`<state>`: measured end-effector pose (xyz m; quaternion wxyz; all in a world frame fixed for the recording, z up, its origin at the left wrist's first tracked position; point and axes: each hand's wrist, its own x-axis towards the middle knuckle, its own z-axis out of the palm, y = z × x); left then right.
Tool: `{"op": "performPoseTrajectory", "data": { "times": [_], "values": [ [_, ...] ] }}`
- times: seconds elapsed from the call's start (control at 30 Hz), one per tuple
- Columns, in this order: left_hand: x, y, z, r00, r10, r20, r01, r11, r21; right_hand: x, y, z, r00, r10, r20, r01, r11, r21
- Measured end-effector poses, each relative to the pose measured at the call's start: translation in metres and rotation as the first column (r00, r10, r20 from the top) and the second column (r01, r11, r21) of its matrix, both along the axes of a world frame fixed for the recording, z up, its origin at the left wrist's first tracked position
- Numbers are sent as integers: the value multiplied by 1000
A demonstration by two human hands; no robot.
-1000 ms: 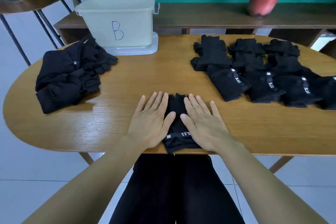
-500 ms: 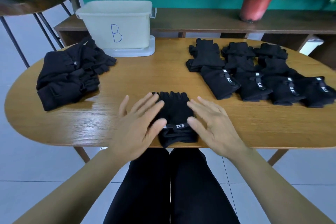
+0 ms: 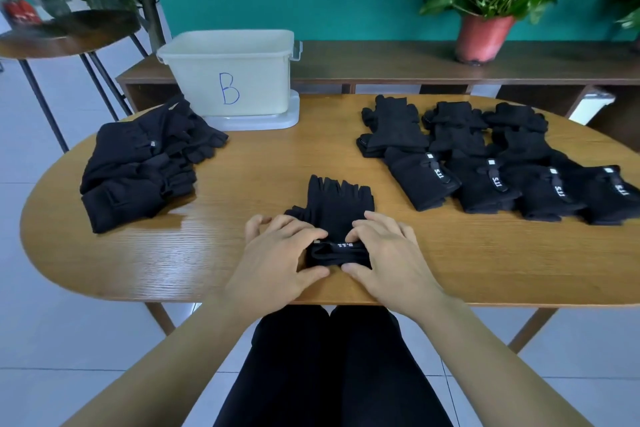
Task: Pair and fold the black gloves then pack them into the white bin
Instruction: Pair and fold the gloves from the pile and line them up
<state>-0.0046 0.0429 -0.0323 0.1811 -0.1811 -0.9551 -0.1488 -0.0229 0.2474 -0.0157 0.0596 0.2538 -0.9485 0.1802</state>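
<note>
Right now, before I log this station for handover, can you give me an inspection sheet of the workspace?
Surface: oval wooden table.
Job's things: glove pair at the near edge, finger ends pointing away; loose glove pile on the left; glove rows on the right; white bin marked B at the back, on a flat white base.
Clutter: nothing seen.
Grippers: left hand and right hand each pinch the glove pair's cuff.
Cables: nothing seen.
Surroundings: potted plant on a dark shelf; teal wall; tiled floor.
</note>
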Motion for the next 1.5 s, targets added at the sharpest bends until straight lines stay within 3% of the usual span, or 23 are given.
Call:
{"op": "performPoseTrajectory", "data": {
  "times": [0.23,0.33,0.4,0.47,0.57,0.73,0.83,0.9,1.0,1.1,1.3,1.43,1.5],
  "values": [
    [-3,-3,-7,997,-29,-75,33,999,44,1,3,-4,999,20,33,-20,1000,3],
    [-16,-1,11,998,-43,-48,52,978,200,-6,2,9,993,27,119,-6,985,-172],
    [-32,6,23,1000,-25,-12,27,975,222,-20,-4,13,996,-13,86,31,976,-217],
    [-44,18,25,997,14,77,-20,996,90,-31,-14,11,996,-54,74,62,993,-98],
    [-44,26,5,957,106,270,-74,989,-125,-31,-21,-2,976,-68,208,34,986,165],
    [-40,6,-14,940,116,322,-47,976,-213,-27,-6,-11,964,-96,248,28,963,266],
    [-32,-14,-8,958,123,259,-82,983,-163,-25,6,-12,975,-55,214,23,989,145],
    [-21,-22,-2,993,50,105,-43,997,-66,-18,15,-14,992,18,127,-14,1000,-27],
    [-7,-21,5,979,-145,-140,137,988,-69,-7,22,-19,992,115,-47,-119,990,-71],
    [-6,-18,6,966,-223,-132,202,967,-158,-3,21,-25,980,130,-149,-134,991,-14],
    [-14,-9,2,970,-190,-151,172,977,-130,-6,18,-25,967,75,-244,-83,996,-20],
    [-15,-4,5,969,-137,-206,150,988,46,-4,21,-22,971,84,-224,-102,992,-68],
    [-11,-3,9,977,-133,-166,158,976,148,-4,22,-25,984,37,-175,-69,981,-180]
  ]
}}
